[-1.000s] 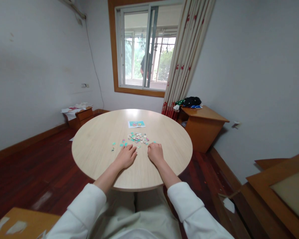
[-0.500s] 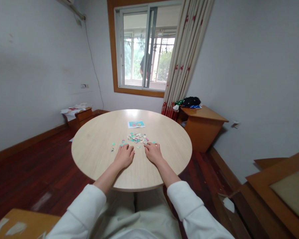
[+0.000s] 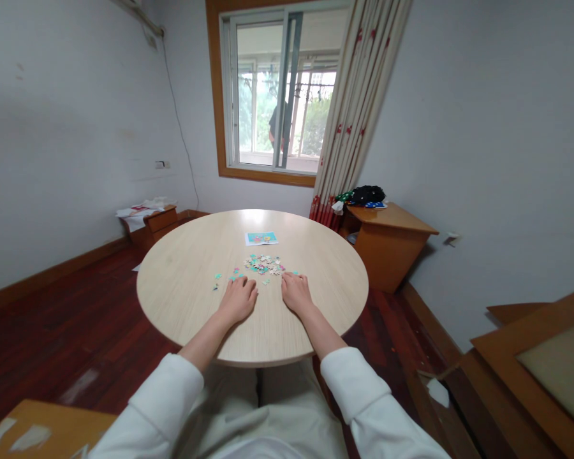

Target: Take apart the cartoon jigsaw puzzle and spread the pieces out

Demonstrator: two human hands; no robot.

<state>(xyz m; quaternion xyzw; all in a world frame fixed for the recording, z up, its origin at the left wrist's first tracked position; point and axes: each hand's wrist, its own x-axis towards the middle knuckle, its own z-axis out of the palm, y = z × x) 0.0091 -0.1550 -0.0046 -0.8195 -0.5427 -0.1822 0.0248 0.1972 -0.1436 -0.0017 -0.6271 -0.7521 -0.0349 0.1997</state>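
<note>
A pile of small jigsaw pieces (image 3: 264, 264) lies on the round pale wooden table (image 3: 182, 280), with a few loose pieces (image 3: 217, 280) off to its left. Beyond the pile lies a small picture card (image 3: 261, 238). My left hand (image 3: 239, 298) rests flat on the table just short of the pieces, fingers stretched out and empty. My right hand (image 3: 295, 292) lies beside it, palm down with the fingers loosely extended, its fingertips near the right edge of the pile.
A wooden side cabinet (image 3: 387, 245) with dark clothing on it stands at the right by the curtain (image 3: 358, 108). A low box with papers (image 3: 148, 217) sits by the left wall. More wooden furniture (image 3: 530, 363) is at the near right. A person stands outside the window (image 3: 275, 131).
My right hand, curled into a loose fist a second ago, has flattened and slid slightly towards the pieces. My left hand has barely moved.
</note>
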